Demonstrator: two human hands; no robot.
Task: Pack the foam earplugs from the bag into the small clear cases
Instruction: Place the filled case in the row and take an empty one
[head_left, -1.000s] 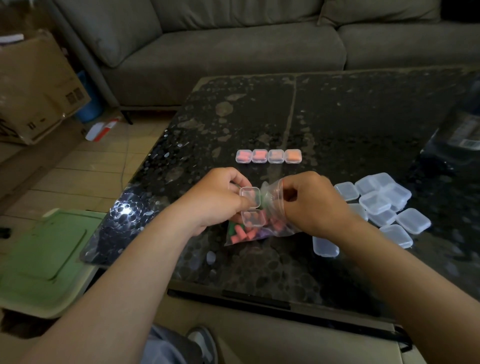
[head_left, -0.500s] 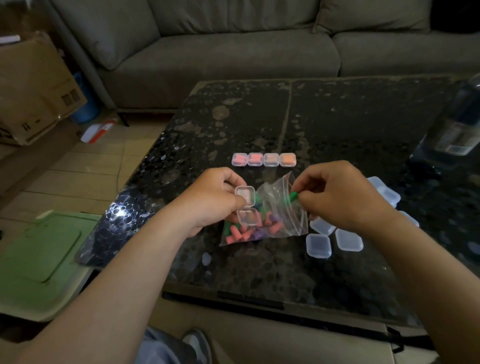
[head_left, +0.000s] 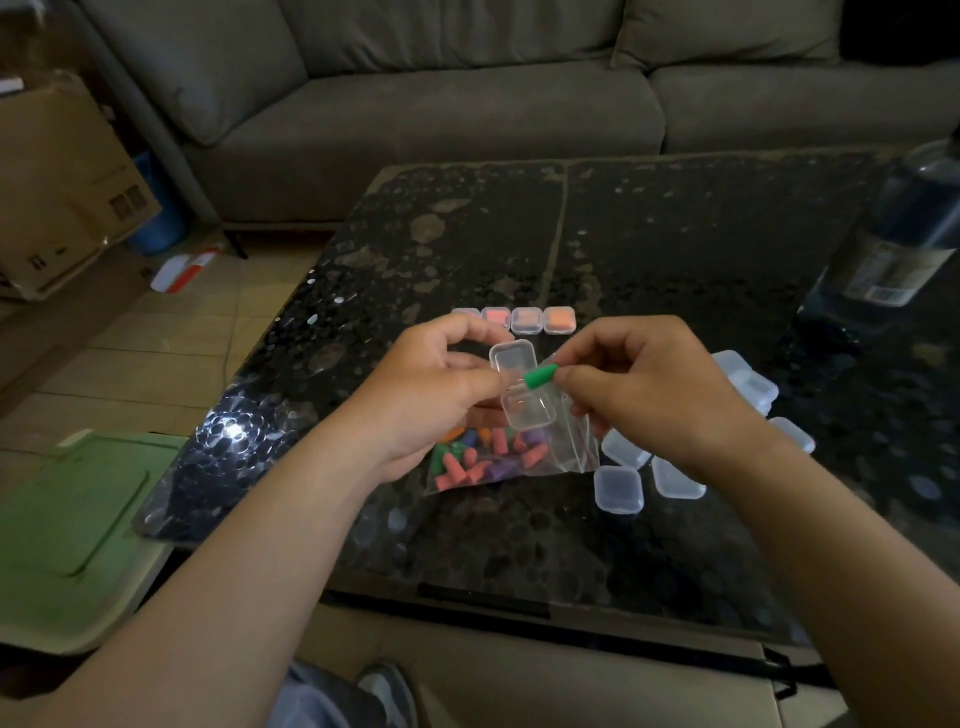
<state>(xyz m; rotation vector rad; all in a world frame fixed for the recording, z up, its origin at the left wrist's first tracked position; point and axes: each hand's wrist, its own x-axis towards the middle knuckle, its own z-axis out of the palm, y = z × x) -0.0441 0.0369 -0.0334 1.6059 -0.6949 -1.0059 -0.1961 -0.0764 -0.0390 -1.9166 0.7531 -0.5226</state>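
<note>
1. Head view: my left hand (head_left: 431, 395) grips the open case (head_left: 522, 387), empty, above the bag (head_left: 498, 457) of earplugs.
2. My right hand (head_left: 649, 389) pinches the green earplug (head_left: 540, 375), lying crosswise, free end toward the case.

A green foam earplug (head_left: 540, 375), short and rounded at its free end, is pinched level just above an open clear case (head_left: 521, 386), whose hinged lid stands up behind its shallow square base. Beneath the case lies a clear zip bag (head_left: 566, 447), slumped flat on the table (head_left: 675, 249), holding a loose heap of earplugs (head_left: 483, 457) in pink, orange, green and purple. Farther back, four filled cases (head_left: 527, 319) sit shut in a straight row, touching side by side, each with pinkish or orange plugs inside. To the right, empty cases (head_left: 618, 488) lie scattered, apparently all closed.
</note>
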